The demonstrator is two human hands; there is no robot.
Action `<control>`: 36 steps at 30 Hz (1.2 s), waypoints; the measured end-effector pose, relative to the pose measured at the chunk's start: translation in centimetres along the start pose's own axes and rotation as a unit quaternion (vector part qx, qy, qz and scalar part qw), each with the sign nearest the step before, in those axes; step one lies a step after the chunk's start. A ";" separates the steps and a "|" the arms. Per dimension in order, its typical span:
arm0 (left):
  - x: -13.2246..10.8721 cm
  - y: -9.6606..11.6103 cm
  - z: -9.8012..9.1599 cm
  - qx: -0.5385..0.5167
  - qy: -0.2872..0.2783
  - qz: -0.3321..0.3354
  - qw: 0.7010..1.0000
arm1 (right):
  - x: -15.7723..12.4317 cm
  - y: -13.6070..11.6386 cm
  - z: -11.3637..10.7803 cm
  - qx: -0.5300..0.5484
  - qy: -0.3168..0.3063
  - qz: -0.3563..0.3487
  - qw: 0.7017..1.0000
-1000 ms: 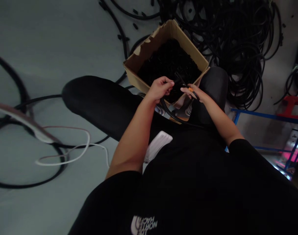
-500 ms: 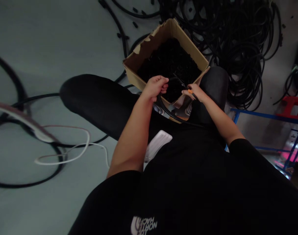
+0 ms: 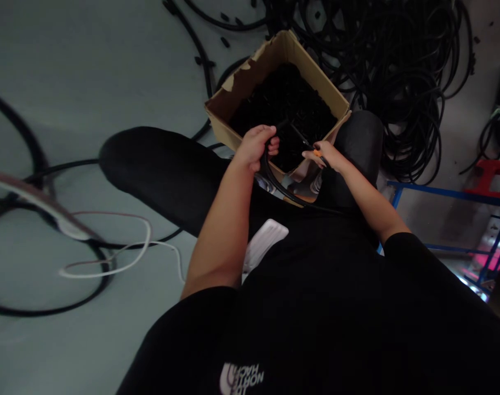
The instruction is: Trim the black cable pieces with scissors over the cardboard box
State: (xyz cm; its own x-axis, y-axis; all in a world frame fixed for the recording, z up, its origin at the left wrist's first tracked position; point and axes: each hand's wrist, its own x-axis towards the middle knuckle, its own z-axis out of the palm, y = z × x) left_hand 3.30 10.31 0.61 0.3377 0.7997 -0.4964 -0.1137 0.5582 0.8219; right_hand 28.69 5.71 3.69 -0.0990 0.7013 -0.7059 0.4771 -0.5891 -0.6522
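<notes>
Over the near side of a cardboard box (image 3: 221, 122), my left hand (image 3: 255, 146) is closed around a black hose (image 3: 277, 184). The hose's short end sticks out past my fingers, and its long part bends back toward my lap. My right hand (image 3: 324, 154) grips scissors (image 3: 303, 137) with orange on the handles. Their dark blades point up and left, close to the hose end; whether they touch it I cannot tell. Inside the box lies a heap of short black pieces (image 3: 287, 93), too dark to tell apart.
Tangled black hose (image 3: 406, 82) lies beyond the box to the right. Small black pieces (image 3: 225, 41) are scattered on the floor. At right stand a blue frame (image 3: 447, 189) and a red plastic stool (image 3: 490, 178). A white cable (image 3: 145, 241) loops across the floor at left.
My left hand has shifted slightly left, and the hose end now angles upward past my fingers. My right hand keeps the scissors in nearly the same place.
</notes>
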 end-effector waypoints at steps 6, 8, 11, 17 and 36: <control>0.0 0.0 1.2 -0.014 0.044 -0.038 0.998 | 1.2 1.4 0.2 0.066 -0.048 -0.049 0.995; 0.0 -0.2 1.9 0.012 0.033 -0.035 0.999 | 1.5 1.5 0.4 0.058 -0.058 -0.061 0.995; 0.0 -0.5 2.8 0.027 0.018 -0.033 0.999 | 1.7 1.3 0.7 0.076 -0.066 -0.077 0.992; 0.3 -0.6 3.4 0.055 0.011 -0.019 0.998 | 2.0 1.3 0.7 0.074 -0.061 -0.087 0.992; 1.0 0.2 2.2 -0.004 -0.003 -0.055 0.998 | 1.0 -0.6 1.0 -0.098 0.035 -0.048 0.993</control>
State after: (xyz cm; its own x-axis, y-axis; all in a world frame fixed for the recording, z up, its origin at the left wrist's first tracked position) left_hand 5.68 10.75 0.92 0.3540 0.7323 -0.5818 -0.0834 0.6443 0.7602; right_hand 27.43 6.34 3.06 -0.0939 0.7810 -0.6174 0.6293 -0.4340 -0.6447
